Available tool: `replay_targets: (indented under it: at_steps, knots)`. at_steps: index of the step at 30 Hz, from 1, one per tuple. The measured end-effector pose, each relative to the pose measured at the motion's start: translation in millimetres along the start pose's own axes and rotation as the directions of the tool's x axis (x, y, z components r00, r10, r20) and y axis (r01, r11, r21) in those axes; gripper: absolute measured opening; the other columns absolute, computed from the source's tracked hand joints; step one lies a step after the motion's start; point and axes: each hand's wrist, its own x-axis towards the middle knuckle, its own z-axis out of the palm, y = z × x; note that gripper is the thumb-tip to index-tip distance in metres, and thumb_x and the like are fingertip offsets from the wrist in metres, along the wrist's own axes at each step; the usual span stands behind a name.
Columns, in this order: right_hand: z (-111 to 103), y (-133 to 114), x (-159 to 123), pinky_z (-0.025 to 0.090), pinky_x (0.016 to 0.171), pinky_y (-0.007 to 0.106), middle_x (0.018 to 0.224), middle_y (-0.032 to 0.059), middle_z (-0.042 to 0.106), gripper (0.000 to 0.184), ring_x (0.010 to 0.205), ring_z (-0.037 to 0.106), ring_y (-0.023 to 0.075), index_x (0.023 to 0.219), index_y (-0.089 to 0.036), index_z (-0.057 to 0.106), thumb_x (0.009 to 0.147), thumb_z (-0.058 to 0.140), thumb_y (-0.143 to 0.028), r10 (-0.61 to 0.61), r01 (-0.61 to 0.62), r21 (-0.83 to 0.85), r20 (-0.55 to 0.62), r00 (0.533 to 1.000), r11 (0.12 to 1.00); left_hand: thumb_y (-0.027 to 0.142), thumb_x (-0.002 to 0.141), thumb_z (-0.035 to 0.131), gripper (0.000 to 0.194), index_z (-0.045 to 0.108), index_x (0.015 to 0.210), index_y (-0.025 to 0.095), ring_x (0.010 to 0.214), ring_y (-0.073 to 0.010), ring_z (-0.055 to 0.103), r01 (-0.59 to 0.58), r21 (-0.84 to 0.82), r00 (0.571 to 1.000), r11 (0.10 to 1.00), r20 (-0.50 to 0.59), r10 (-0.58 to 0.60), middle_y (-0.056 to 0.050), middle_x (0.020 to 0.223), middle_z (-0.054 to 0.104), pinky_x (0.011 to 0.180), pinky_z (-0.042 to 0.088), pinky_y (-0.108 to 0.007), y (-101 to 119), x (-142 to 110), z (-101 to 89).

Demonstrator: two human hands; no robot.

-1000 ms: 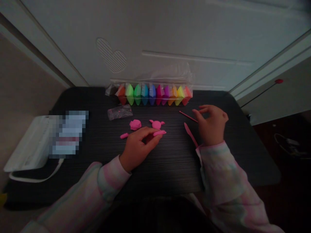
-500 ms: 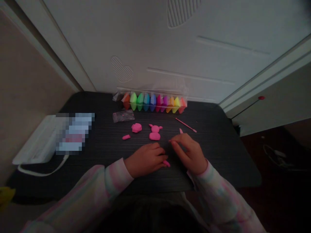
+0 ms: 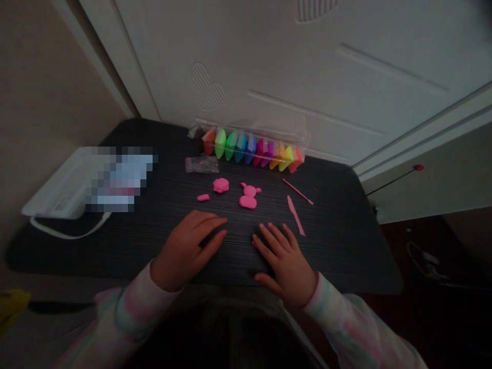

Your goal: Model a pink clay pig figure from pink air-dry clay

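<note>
Your left hand is released, fingers loosely bent, near the front edge of the table. Your right hand is spread flat, grasping nothing; a pink piece shows at one fingertip, mostly hidden. The figure lies between your hands and the clay packs, which line the rear edge. The lump and roll lie to its left, the stick and knife to its right.
</note>
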Motion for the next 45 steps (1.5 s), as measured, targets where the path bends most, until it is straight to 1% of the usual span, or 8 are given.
replay_targets:
  at_steps: [4,10,14,20,24,28,40,45]
  knots:
    - [-0.1,0.0,-0.6,0.017,0.101,0.054,0.139,0.0124,0.034,0.060,0.128,0.024,0.0304,0.129,-0.022,0.039,0.078,0.044,-0.054,0.017,-0.016,-0.064,0.004,1.000,0.998,0.022,0.082,0.048,0.016,0.061,0.086,0.013,0.080,-0.0163,0.058,0.190,-0.047,0.970,0.981,-0.142,-0.195,-0.006,0.082,0.064,0.075,0.047,-0.030,-7.7,-13.7,3.7]
    - [0.4,2.9,-1.4,0.019,0.099,0.058,0.139,0.0137,0.031,0.066,0.127,0.023,0.0344,0.130,-0.027,0.037,0.074,0.041,-0.062,-0.089,0.092,-0.063,0.041,0.995,0.994,0.023,0.081,0.049,0.017,0.062,0.082,0.013,0.078,-0.0156,0.059,0.271,-0.133,0.949,0.953,-0.130,-0.288,-0.005,0.080,0.064,0.071,0.047,-0.028,-11.7,-11.6,8.4]
    - [0.8,6.8,1.1,0.021,0.098,0.057,0.139,0.0159,0.028,0.062,0.128,0.021,0.0353,0.129,-0.023,0.041,0.076,0.043,-0.057,0.048,-0.048,-0.109,-0.001,0.999,0.993,0.023,0.081,0.048,0.016,0.062,0.080,0.014,0.077,-0.0149,0.059,0.306,-0.166,0.935,0.938,-0.133,-0.329,-0.004,0.080,0.065,0.070,0.047,-0.027,-10.7,-11.3,7.0]
    - [0.4,2.4,-0.1,0.014,0.104,0.053,0.138,0.0074,0.036,0.068,0.128,0.026,0.0271,0.134,-0.018,0.030,0.079,0.040,-0.056,-0.086,0.092,-0.048,0.118,0.989,0.995,0.024,0.081,0.049,0.016,0.062,0.079,0.014,0.076,-0.0144,0.059,0.316,-0.181,0.933,0.931,-0.119,-0.340,-0.004,0.079,0.065,0.069,0.046,-0.026,-9.8,-11.7,5.5]
    - [-0.1,-3.4,-0.3,0.018,0.104,0.050,0.138,0.0137,0.035,0.073,0.129,0.025,0.0264,0.132,-0.007,0.031,0.079,0.040,-0.056,-0.063,0.068,-0.051,0.090,0.994,0.996,0.025,0.081,0.048,0.017,0.062,0.080,0.015,0.075,-0.0139,0.059,0.322,-0.182,0.930,0.929,-0.120,-0.346,-0.003,0.079,0.064,0.069,0.046,-0.026,-10.0,-11.7,5.7]
    - [-0.6,-10.7,2.2,0.023,0.105,0.044,0.139,0.0111,0.034,0.076,0.129,0.027,0.0225,0.133,-0.008,0.031,0.077,0.040,-0.059,-0.215,0.212,0.039,0.148,0.965,0.976,0.025,0.082,0.048,0.017,0.061,0.079,0.015,0.076,-0.0139,0.059,0.329,-0.189,0.929,0.925,-0.108,-0.353,-0.003,0.079,0.064,0.070,0.046,-0.026,-10.3,-11.8,5.7]
    - [-2.1,-7.2,6.0,0.020,0.105,0.046,0.138,0.0128,0.035,0.068,0.129,0.027,0.0244,0.132,-0.005,0.031,0.082,0.038,-0.051,-0.063,0.062,0.008,0.124,0.990,0.998,0.025,0.081,0.048,0.018,0.062,0.080,0.014,0.076,-0.0138,0.059,0.328,-0.207,0.928,0.922,-0.112,-0.355,-0.003,0.079,0.064,0.070,0.046,-0.026,-9.6,-11.5,4.6]
    - [-0.1,-9.2,5.4,0.022,0.106,0.044,0.140,0.0101,0.032,0.070,0.129,0.028,0.0227,0.134,-0.009,0.029,0.080,0.040,-0.053,-0.196,0.187,0.071,0.148,0.969,0.980,0.023,0.082,0.047,0.018,0.062,0.079,0.013,0.077,-0.0134,0.059,0.313,-0.206,0.933,0.927,-0.114,-0.340,-0.003,0.079,0.064,0.072,0.046,-0.026,-10.5,-13.4,5.4]
